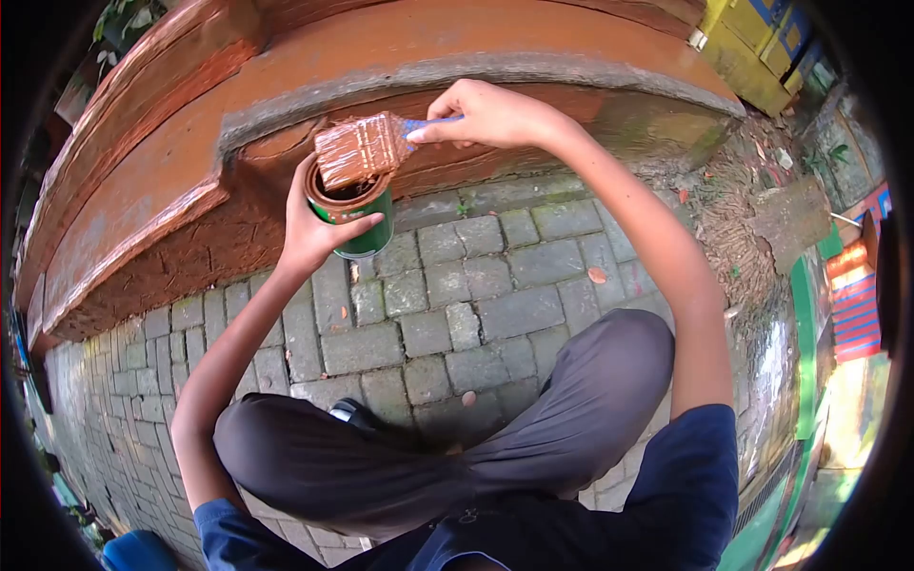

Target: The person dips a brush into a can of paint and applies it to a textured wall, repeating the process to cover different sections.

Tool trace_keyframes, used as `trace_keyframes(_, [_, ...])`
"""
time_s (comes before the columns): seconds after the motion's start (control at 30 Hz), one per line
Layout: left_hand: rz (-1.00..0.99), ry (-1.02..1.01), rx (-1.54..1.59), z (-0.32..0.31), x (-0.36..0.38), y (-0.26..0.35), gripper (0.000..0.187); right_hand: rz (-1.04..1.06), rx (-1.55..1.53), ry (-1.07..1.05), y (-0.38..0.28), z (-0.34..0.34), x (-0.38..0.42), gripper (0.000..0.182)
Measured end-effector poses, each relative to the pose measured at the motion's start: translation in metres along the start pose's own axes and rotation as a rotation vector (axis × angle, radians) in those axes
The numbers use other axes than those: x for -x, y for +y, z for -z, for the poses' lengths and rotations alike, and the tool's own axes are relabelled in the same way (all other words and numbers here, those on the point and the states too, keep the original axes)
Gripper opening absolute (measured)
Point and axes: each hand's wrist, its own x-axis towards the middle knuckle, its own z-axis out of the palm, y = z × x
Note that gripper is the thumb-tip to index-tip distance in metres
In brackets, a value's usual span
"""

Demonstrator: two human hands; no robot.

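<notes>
My left hand (312, 228) is wrapped round a green paint can (367, 233), its rim smeared with brown paint. Over the can's mouth lies a wide paintbrush (360, 150), its bristles and ferrule coated in wet reddish-brown paint. The fingers of my right hand (486, 112) pinch the blue handle of that brush from the right. Dark paint shows inside the can beneath the bristles. Just behind the brush stands a low wall with a ledge (457, 57), orange-brown on top, with a bare grey front edge.
Grey paving blocks (371, 347) cover the ground between my bent knees and the wall. Roots (733, 219) spread at the wall's right end, near a yellow structure (752, 43). A blue object (138, 552) sits at the lower left. Dry leaves dot the paving.
</notes>
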Motion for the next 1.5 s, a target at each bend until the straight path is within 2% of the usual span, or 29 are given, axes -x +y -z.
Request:
trace_keyframes(0.17, [0.069,0.114,-0.035,-0.058,-0.002,-0.004,0.097,0.053,-0.109,0.054,0.044,0.022,0.039,0.048])
trace_keyframes(0.23, [0.03,0.105,-0.114,-0.073,-0.012,-0.008,0.097,0.123,-0.131,0.053,0.062,0.028,0.044,0.047])
trace_keyframes(0.3, [0.008,0.101,-0.103,-0.089,-0.022,-0.005,0.1,0.002,-0.128,0.042,0.065,0.041,0.052,0.045])
trace_keyframes(0.33, [-0.01,0.107,-0.151,-0.095,-0.024,-0.004,0.102,0.033,-0.126,0.028,0.069,0.047,0.053,0.045])
trace_keyframes(0.4, [-0.032,0.117,-0.192,-0.106,-0.025,0.002,0.106,0.032,-0.16,0.146,0.079,0.055,0.054,0.049])
trace_keyframes(0.5, [-0.055,0.187,-0.222,-0.121,-0.023,0.014,0.106,0.037,-0.18,0.145,0.086,0.069,0.056,0.05])
trace_keyframes(0.6, [-0.1,0.24,-0.261,-0.129,-0.023,0.015,0.106,0.099,-0.064,0.106,0.092,0.075,0.057,0.049])
trace_keyframes(0.7, [-0.068,0.211,-0.325,-0.13,-0.021,0.031,0.107,0.118,0.008,0.092,0.082,0.068,0.068,0.047])
trace_keyframes(0.77, [-0.061,0.204,-0.385,-0.128,-0.016,0.037,0.108,0.106,0.214,0.16,0.069,0.068,0.077,0.047])
trace_keyframes(0.83, [-0.135,0.211,-0.443,-0.13,-0.009,0.046,0.108,0.167,0.206,0.199,0.064,0.065,0.081,0.043])
trace_keyframes(0.93, [-0.101,0.245,-0.448,-0.126,0.009,0.06,0.109,0.287,0.266,0.256,0.047,0.064,0.085,0.042])
trace_keyframes(1.07, [-0.067,0.249,-0.463,-0.12,0.024,0.073,0.113,0.3,0.296,0.22,0.025,0.066,0.093,0.04])
trace_keyframes(1.1, [-0.057,0.234,-0.451,-0.12,0.024,0.074,0.115,0.297,0.303,0.222,0.023,0.067,0.092,0.04])
trace_keyframes(1.17, [-0.072,0.204,-0.373,-0.12,0.017,0.072,0.112,0.131,0.257,0.09,0.026,0.073,0.089,0.044])
trace_keyframes(1.23, [0.01,0.063,-0.316,-0.115,0.008,0.067,0.11,0.094,0.209,0.003,0.045,0.069,0.079,0.05])
trace_keyframes(1.3, [0.033,0.063,-0.23,-0.117,-0.001,0.052,0.105,0.112,0.117,-0.048,0.068,0.063,0.069,0.051])
trace_keyframes(1.37, [0.061,0.039,-0.18,-0.121,-0.013,0.036,0.103,0.061,0.019,-0.063,0.084,0.056,0.073,0.047])
trace_keyframes(1.43, [0.018,0.003,-0.177,-0.128,-0.028,0.018,0.101,0.006,0.029,-0.007,0.095,0.053,0.077,0.046])
trace_keyframes(1.5, [-0.012,0.028,-0.046,-0.144,-0.039,0.008,0.103,-0.046,0.059,0.049,0.1,0.055,0.084,0.046])
